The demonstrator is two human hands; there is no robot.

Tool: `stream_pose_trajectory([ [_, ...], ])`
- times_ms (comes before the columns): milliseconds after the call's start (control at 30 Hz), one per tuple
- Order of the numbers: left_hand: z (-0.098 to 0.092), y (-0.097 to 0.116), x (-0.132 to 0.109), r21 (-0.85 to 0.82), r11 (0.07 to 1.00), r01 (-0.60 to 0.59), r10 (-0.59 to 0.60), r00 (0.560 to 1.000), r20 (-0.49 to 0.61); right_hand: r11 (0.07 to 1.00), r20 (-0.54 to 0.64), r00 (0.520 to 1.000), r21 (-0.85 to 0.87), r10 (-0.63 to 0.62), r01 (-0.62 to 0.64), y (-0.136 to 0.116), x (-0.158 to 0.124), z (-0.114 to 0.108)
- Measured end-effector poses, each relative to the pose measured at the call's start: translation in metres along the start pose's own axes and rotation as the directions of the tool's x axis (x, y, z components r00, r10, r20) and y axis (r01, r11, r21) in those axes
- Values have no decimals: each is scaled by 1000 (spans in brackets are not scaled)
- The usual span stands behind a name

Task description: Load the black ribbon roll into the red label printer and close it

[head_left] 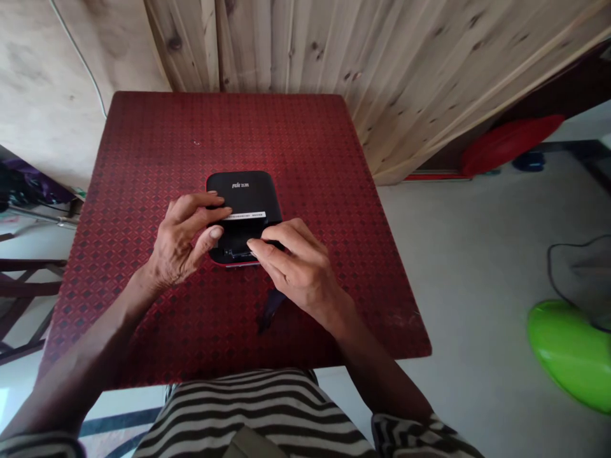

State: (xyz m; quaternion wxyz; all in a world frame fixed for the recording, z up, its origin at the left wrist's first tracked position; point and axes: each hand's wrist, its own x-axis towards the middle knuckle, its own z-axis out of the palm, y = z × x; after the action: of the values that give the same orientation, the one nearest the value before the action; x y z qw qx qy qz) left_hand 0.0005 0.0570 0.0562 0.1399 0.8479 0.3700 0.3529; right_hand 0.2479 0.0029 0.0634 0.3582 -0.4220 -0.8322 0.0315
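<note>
Nearest: black-and-white striped shirt [286, 402] at the near edge of the desk [382, 312], which has a red top with a dark diamond pattern. Off its right edge, on the pale floor [458, 286], a glossy bright-green rounded object [570, 356]. Off the left edge, dark brown wooden slatted furniture [28, 286], partly cut off. On the desk, between near edge and middle, a small dark flat strip [271, 308]; can't tell what it is. Past it, close to the desk's middle, roughly midway between left and right edges: flat black rounded-corner device [248, 198] with red trim, white lettering upside down from here, a white printed label strip [244, 216] and a dark recess in its near half. Right hand [303, 264] is over the near right part, fingertips bunched at the recess; can't tell if that grip is pinching a black part or only touching it. Left hand [179, 238] has its grip loose: fingers spread on the device's left side, thumb apart by the recess. Beyond, a tiny pale speck [196, 143] toward the far left corner. Knotty pale wood plank wall [305, 44] behind the far edge.
</note>
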Motion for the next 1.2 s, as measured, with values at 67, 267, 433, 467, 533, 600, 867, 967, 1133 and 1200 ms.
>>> stream_pose_trajectory([
  [67, 4, -4, -8, 1, 1000, -27, 27, 1000, 1, 1000, -20, 1000, 10, -2, 2, 1, -2, 4],
  [267, 7, -15, -13, 45, 987, -157, 156, 988, 15, 999, -74, 996, -6, -42, 42, 0, -3, 5],
  [433, 6, -17, -14, 99, 979, -176, 173, 984, 45, 1000, -16, 1000, -10, 0, 0, -1, -2, 5],
  [467, 6, -17, -14, 113, 977, -182, 178, 983, 44, 1000, -27, 1000, -15, -8, 7, -1, -2, 5],
  [533, 8, -18, -14, 140, 969, -201, 198, 980, 34, 999, -56, 998, -25, -33, 32, 0, -2, 7],
  [600, 10, -19, -14, 163, 965, -206, 205, 979, 24, 999, -58, 997, -29, -41, 39, 0, -2, 8],
  [867, 9, 1, -26, 138, 988, -76, 83, 995, -49, 981, -134, 978, 134, 160, -142, 9, -10, -7],
  [967, 10, 12, -41, 203, 979, -17, 48, 988, -149, 899, -170, 910, 301, 379, -319, 33, -14, -2],
  [1133, 17, 14, -56, 346, 936, -57, 120, 979, -164, 673, 107, 816, 510, 568, -536, 65, -21, 29],
  [1200, 19, 14, -56, 353, 934, -54, 122, 977, -173, 621, 175, 802, 547, 571, -561, 67, -23, 36],
])
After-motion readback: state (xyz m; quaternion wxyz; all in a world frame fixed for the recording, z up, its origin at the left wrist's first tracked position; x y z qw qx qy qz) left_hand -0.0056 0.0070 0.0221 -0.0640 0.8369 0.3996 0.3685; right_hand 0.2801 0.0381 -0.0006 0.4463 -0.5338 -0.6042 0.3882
